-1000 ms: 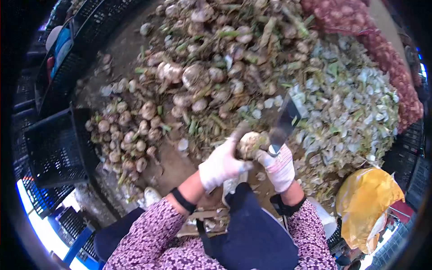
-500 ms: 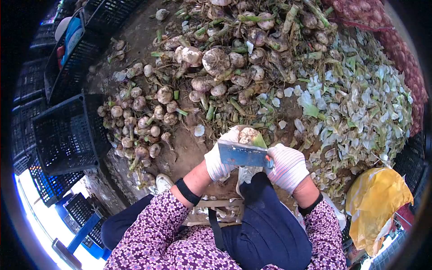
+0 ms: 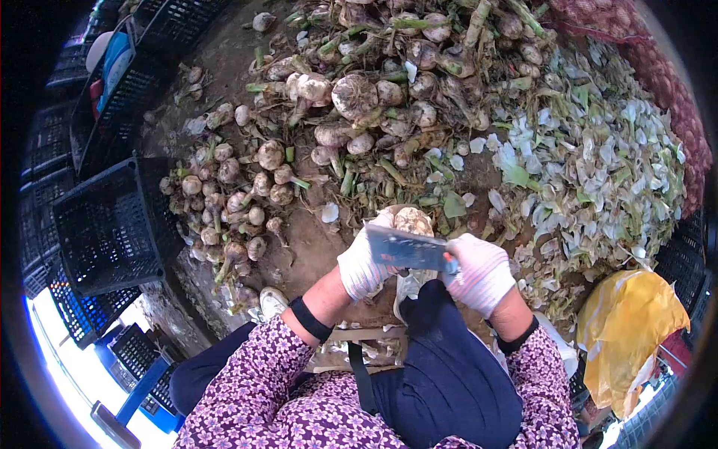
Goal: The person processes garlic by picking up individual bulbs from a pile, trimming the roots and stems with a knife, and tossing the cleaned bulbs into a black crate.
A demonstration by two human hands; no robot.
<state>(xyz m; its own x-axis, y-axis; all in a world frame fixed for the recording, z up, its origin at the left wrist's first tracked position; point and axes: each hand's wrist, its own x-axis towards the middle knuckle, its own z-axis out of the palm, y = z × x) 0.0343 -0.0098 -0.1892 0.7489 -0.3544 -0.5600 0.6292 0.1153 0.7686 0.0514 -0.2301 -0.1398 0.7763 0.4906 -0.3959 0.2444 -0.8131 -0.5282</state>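
Note:
My left hand (image 3: 364, 262), in a white knit glove, is closed around a garlic bulb (image 3: 413, 221) with a dirty, pale top, held above my knees. My right hand (image 3: 481, 273), gloved in white with coloured stripes, grips the handle of a cleaver (image 3: 404, 249). The broad, dark blade is slightly blurred and lies across the front of the bulb, hiding its lower part and some of my left fingers. Just beyond the bulb shows a green leaf piece (image 3: 454, 204).
Ahead lies a big heap of untrimmed garlic (image 3: 355, 97), with smaller bulbs (image 3: 232, 194) to its left. Pale peelings (image 3: 598, 179) cover the right side, beside red mesh sacks (image 3: 677, 112). Black crates (image 3: 112, 224) stand on the left, and a yellow bag (image 3: 632, 329) at lower right.
The green piece that was on the bulb has come away and is now beyond it, to the right. The cleaver blade has tilted, and my right hand has shifted slightly.

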